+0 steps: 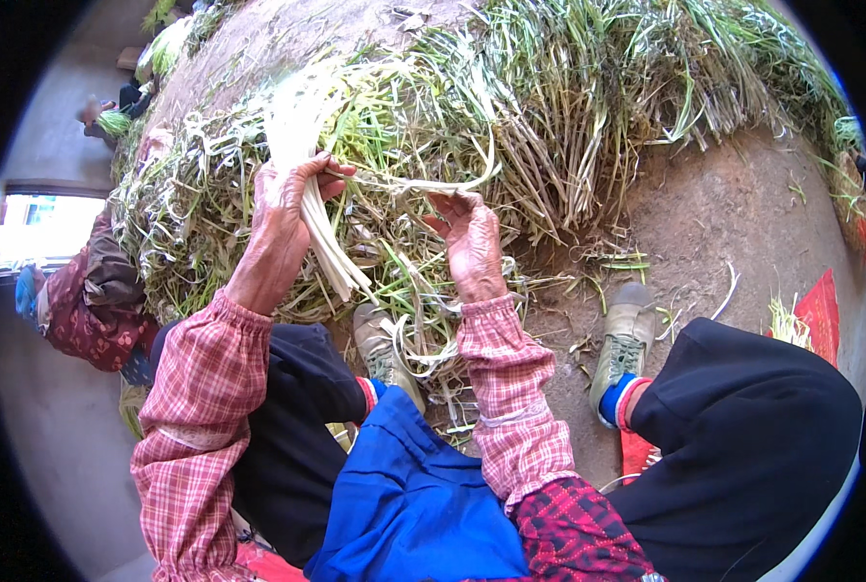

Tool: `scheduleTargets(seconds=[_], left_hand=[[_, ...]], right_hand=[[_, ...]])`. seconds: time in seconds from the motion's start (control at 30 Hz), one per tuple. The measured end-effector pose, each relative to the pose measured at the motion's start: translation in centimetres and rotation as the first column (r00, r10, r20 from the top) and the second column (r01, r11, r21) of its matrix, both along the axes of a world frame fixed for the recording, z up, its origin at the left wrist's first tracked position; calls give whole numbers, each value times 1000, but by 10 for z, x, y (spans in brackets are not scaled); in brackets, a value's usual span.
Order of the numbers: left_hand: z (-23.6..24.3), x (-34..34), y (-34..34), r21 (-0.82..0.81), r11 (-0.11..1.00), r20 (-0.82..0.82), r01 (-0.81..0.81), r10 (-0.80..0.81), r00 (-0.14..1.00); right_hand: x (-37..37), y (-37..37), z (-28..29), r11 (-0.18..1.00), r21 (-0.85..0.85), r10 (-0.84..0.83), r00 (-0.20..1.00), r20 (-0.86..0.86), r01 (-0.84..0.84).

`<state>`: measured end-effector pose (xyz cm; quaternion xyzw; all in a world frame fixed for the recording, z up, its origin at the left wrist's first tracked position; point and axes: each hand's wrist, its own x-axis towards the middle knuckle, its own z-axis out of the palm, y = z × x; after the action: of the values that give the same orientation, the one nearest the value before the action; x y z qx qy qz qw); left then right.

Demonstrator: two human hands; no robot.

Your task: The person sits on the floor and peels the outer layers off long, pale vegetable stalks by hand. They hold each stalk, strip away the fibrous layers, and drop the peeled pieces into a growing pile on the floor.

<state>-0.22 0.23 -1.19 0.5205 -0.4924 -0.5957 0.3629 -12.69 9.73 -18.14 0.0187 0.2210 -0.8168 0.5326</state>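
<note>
One bunch of long, pale green-white stalks is gripped in the left hand above the near edge of the tangled green-and-straw heap on the brown earthen floor, lower ends free, probably raised to stay separate. Right hand, fingers curled, meets a thin pale strand; can't tell if pinching.

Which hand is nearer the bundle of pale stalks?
Left: the left hand grips the bundle of pale stalks; the right hand is off to its right.
</note>
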Motion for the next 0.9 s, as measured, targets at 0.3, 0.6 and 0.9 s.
scheduleTargets(seconds=[0.3, 0.6, 0.9], left_hand=[[-15, 25, -13, -228, 964, 29, -139, 150, 988], [2, -26, 27, -61, 972, 189, 228, -213, 958], [-17, -7, 18, -34, 949, 322, 313, -286, 902]], right_hand=[[-25, 9, 1, 992, 84, -79, 977, -200, 97], [-7, -7, 83, 983, 181, 116, 813, -571, -13], [6, -5, 82, 990, 128, 104, 947, -306, -67]])
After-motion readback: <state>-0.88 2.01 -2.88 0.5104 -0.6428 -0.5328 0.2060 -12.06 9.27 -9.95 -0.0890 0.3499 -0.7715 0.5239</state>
